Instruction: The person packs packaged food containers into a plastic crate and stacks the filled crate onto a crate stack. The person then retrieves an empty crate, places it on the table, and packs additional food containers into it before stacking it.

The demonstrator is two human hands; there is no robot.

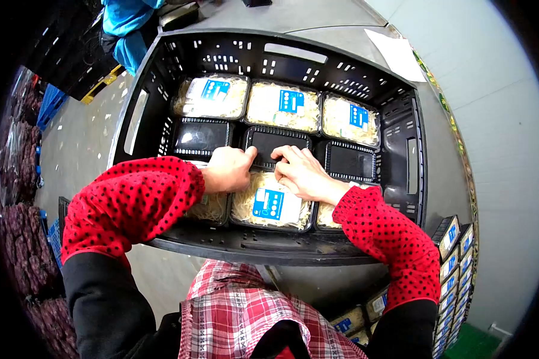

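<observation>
Black plastic forms the one crate (236,39) on my feed, and I count nine containers in it, three rows of three. Along the far edge I see three packs (283,106) of pale shreds, each with a blue-and-white label facing up. Across the middle lie three black trays (351,161) with ribbed rims. By the near edge I make out three more packs: the centre pack (269,203) shows its label well, while the arms partly cover the other two.

Both hands are at the crate's centre, a small gap between them. My left hand (229,170) has its fingers curled, thumb at the near left corner of the middle tray (278,139); my right hand (305,173) is bent, fingertips at that tray's near right corner. I cannot tell whether either is clamped on it.

For moving, I find the widest open room between the rows and the crate's right wall, with a narrower strip along the near wall. Neighbouring containers sit nearly edge to edge. Two red dotted sleeves (129,206) cross the near rim. Beyond the crate's near right corner stand stacked packs (451,284) on the floor.
</observation>
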